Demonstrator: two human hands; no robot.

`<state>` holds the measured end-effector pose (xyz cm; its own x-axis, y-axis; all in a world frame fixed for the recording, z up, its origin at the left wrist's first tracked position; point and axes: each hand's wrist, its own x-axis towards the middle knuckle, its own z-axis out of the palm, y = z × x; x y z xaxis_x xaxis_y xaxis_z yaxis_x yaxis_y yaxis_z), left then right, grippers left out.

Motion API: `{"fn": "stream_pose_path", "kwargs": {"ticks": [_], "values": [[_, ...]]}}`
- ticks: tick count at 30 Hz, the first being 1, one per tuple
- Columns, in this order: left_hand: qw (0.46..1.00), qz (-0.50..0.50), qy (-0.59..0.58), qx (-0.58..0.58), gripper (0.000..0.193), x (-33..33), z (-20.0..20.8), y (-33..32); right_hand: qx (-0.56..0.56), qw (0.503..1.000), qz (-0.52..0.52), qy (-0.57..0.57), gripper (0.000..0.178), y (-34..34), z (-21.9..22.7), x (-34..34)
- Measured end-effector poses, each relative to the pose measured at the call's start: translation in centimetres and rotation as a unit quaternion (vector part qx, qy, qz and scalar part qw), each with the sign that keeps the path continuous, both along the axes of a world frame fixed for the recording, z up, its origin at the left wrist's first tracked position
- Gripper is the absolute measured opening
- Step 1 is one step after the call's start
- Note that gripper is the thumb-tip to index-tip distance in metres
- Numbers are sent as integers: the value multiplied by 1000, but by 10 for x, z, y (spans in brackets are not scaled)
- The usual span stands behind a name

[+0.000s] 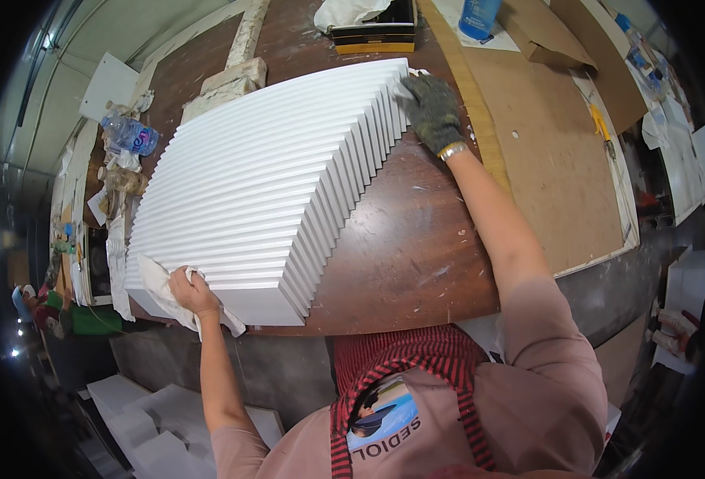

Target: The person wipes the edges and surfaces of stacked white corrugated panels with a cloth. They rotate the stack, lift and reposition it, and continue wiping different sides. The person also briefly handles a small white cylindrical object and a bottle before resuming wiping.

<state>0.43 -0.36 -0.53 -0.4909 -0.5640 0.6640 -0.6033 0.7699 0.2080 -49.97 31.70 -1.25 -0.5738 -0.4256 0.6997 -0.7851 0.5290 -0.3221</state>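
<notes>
A long row of white boards (248, 168), overlapping like shallow steps, lies across the brown tabletop (404, 239). At its near left corner my bare left hand (194, 294) is closed on a bunched white cloth (161, 283), which drapes over the nearest board's front edge. My right hand (432, 112), in a dark grey knit glove, reaches to the far right end of the row. Its fingers curl against the board ends. A bit of white shows at the fingertips, but I cannot make out what it is.
A black and yellow box (372, 36) with white cloth stands at the far edge. A blue bottle (478, 17) and cardboard (548, 36) sit far right. Plastic bottles (131, 136) crowd the left side. A yellow-handled tool (601, 124) lies right. White pieces (157, 423) are stacked lower left.
</notes>
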Motion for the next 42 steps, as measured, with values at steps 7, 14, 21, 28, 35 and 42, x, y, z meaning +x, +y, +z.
{"fn": "stream_pose_path", "kwargs": {"ticks": [7,14,21,28,35,42], "values": [[1000,0,-12,-8,18,-2,2,-2,7,998,28,-63,22,4,-2,20],[1000,-6,3,12,17,0,1,2,-2,998,12,-65,27,10,-5,27],[1000,-10,7,2,16,-3,2,0,80,996,-17,-45,34,-17,24,17],[1000,-8,5,0,17,-1,1,0,89,995,-34,-28,34,-15,25,17],[1000,-3,-2,7,19,-1,2,0,96,995,0,-18,35,-14,26,14],[1000,8,-13,14,19,2,0,-1,-12,991,-92,-94,30,-4,18,-13]]}}
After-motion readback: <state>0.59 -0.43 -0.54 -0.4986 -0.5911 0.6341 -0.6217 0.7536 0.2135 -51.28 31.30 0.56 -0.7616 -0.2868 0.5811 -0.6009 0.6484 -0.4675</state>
